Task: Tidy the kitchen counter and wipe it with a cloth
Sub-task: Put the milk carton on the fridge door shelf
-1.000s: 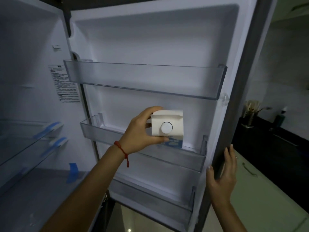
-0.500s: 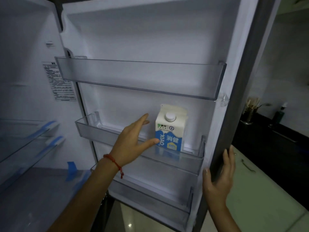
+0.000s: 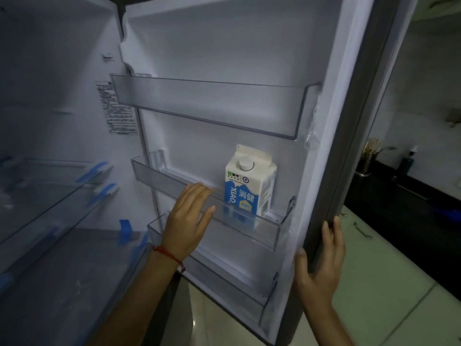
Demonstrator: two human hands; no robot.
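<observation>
Standing upright in the middle door shelf (image 3: 262,231) at centre frame, the milk carton (image 3: 247,186) reads "XIAO" and "100%" beside Chinese characters; its lower edge blurs behind the clear shelf wall. The left hand (image 3: 189,221), fingers straight and spread, hovers just left of it, holding nothing. The right hand (image 3: 321,265) grips the fridge door (image 3: 349,146) edge. A printed sticker (image 3: 117,108) at upper left is unreadable.

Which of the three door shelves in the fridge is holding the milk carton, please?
The middle door shelf: the milk carton stands upright at its right end. The top door shelf and bottom door shelf hold nothing visible.
</observation>
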